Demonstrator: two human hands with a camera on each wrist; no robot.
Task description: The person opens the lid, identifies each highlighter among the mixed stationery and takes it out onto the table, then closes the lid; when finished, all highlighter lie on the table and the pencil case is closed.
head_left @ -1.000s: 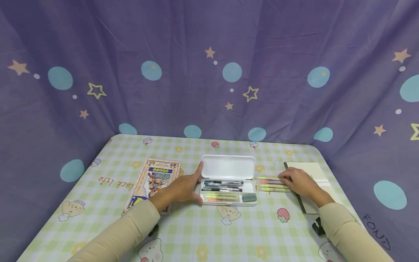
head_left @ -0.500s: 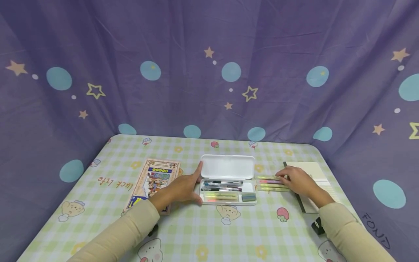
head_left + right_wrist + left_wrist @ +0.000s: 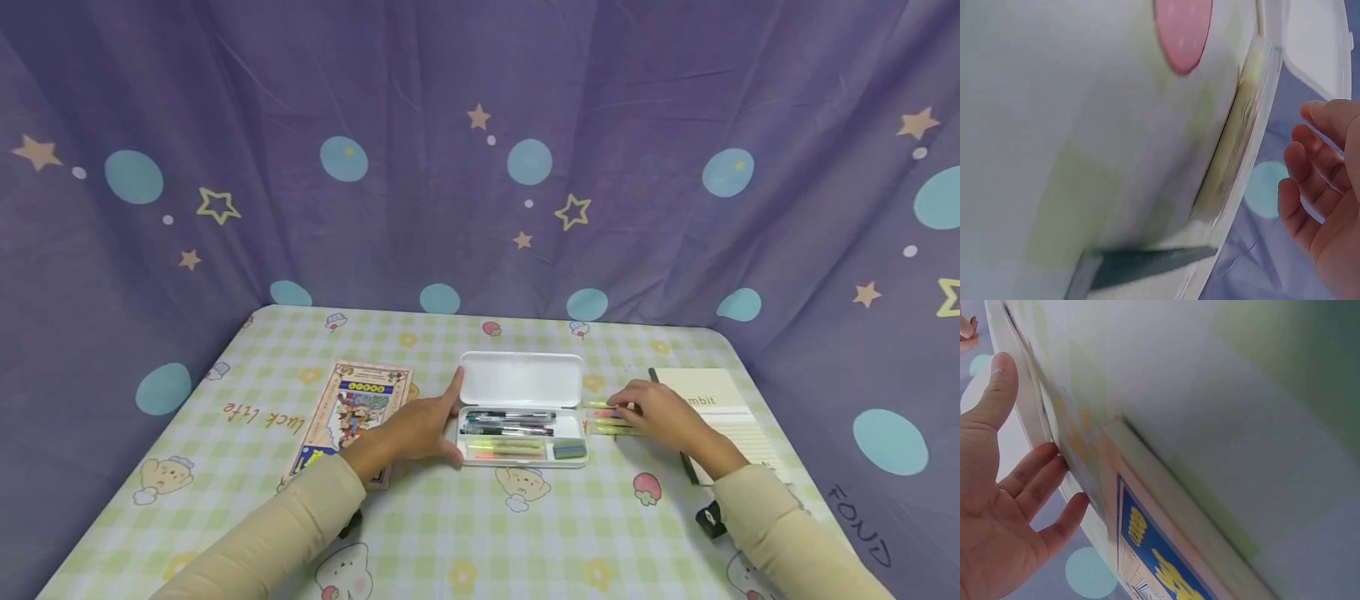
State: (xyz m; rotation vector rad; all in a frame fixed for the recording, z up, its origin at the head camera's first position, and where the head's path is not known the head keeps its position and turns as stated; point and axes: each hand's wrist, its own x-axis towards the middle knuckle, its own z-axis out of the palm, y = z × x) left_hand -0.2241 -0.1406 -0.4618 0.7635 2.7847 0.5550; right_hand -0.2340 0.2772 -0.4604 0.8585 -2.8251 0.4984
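Note:
A white pencil case (image 3: 521,380) lies with its lid raised in the middle of the table. Several pens (image 3: 510,423), a clear pack of yellowish sticks (image 3: 506,448) and a grey-blue eraser (image 3: 570,450) are inside. My left hand (image 3: 423,427) rests against its left side, thumb and fingers spread along the edge. Just right of the case lies a row of pastel highlighters (image 3: 613,423) in clear packaging. Over these hovers my right hand (image 3: 662,412), fingers loosely bent; the right wrist view shows nothing held and a gap above the highlighters (image 3: 1229,147).
A comic book (image 3: 360,417) lies under and beside the left forearm. On the right, a cream notebook (image 3: 697,385) with a dark spine sits partly beneath the right forearm. A checked cloth (image 3: 450,533) covers the table, and a purple curtain (image 3: 420,225) hangs behind it.
My right hand has moved left along the highlighters, nearer the pencil case, uncovering more of the notebook. The left hand has stayed at the case.

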